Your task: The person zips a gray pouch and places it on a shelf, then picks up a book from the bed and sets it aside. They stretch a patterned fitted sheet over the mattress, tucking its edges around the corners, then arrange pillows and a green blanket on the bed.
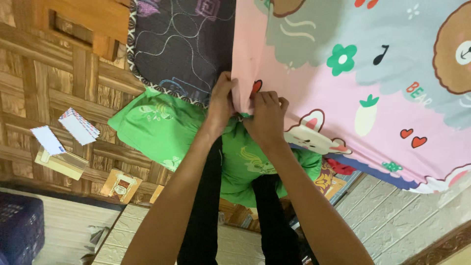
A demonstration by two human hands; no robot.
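At the corner of the pink cartoon-print bedsheet, both hands meet side by side. Left hand has its fingers closed, pinching the sheet's edge where it runs down beside the dark quilted mattress. Right hand sits just beside it, fingers curled over the same corner and gripping the fabric from the printed side. Just below the sheet corner, partly under the hands and forearms, lies a green cloth with pale printed figures. Well to the side of the sheet, on the wooden parquet floor, lie two white envelopes with striped borders, near a small flat box.
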